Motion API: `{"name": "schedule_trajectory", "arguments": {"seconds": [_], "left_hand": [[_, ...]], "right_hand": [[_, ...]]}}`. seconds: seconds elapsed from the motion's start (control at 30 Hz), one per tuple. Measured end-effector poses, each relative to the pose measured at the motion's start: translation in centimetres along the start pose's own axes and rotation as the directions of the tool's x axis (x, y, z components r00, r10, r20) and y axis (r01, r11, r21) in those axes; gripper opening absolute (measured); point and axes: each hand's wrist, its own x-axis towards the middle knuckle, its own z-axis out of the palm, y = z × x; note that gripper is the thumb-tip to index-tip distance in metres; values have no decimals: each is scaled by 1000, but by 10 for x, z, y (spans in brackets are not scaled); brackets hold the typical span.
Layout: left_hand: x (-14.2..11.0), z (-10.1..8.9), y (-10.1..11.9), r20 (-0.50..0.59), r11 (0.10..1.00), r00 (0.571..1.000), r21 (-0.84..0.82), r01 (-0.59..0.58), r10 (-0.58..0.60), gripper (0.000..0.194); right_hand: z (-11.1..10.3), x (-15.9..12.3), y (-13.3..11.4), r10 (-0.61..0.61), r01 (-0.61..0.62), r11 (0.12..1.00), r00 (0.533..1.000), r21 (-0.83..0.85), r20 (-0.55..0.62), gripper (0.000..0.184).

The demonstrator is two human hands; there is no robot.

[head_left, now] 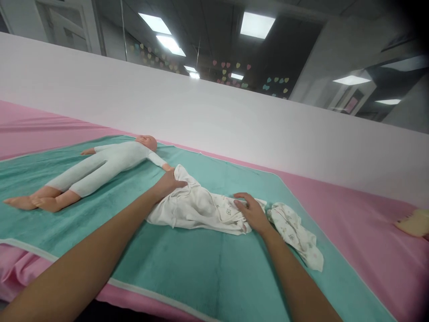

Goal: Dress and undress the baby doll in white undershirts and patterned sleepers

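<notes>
A white baby garment with a small print lies crumpled on the green mat, part of it apparently inside out. My left hand pinches its upper left edge, thumb on top and the other fingers mostly hidden. At the garment's right end rests my right hand, thumb and fingers apart, touching the cloth without gripping it. Just right of that hand lies a second printed piece of white cloth; whether it joins the garment is hidden. A baby doll in a pale suit lies on its back to the left, one hand close to my left hand.
The green mat is spread over a pink cover. Behind it runs a low white wall with a glass or mirror surface above. A beige object sits at the far right edge, its kind unclear.
</notes>
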Motion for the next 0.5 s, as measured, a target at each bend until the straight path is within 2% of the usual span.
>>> {"name": "schedule_trajectory", "arguments": {"seconds": [0.07, 0.13, 0.23, 0.33, 0.4, 0.43, 0.5], "left_hand": [[3, 1, -5, -137, 953, 982, 291, -84, 129, 14], [2, 3, -8, -191, 852, 946, 505, -135, 263, 6], [-4, 5, -4, -208, 736, 894, 655, -173, 396, 16], [-11, 2, 7, -291, 745, 830, 634, -205, 476, 21], [-13, -1, 15, -368, 797, 803, 568, -204, 468, 20], [-13, -2, 17, -415, 830, 795, 524, -188, 442, 18], [-13, -3, 19, -506, 894, 784, 426, -136, 360, 14]], "right_hand": [[2, -3, -9, -44, 43, 999, 983, 8, 176, 29], [3, -5, -15, -60, 74, 997, 951, -34, 305, 31], [6, -4, -18, -77, 124, 983, 948, -137, 309, 24], [4, 0, -17, -96, 140, 960, 979, -243, 182, 22], [-2, 1, -17, -71, 66, 966, 997, -249, -12, 24], [-6, 2, -17, -55, 24, 976, 988, -215, -141, 24], [-17, 1, -18, -14, -21, 996, 923, -88, -386, 24]]}}
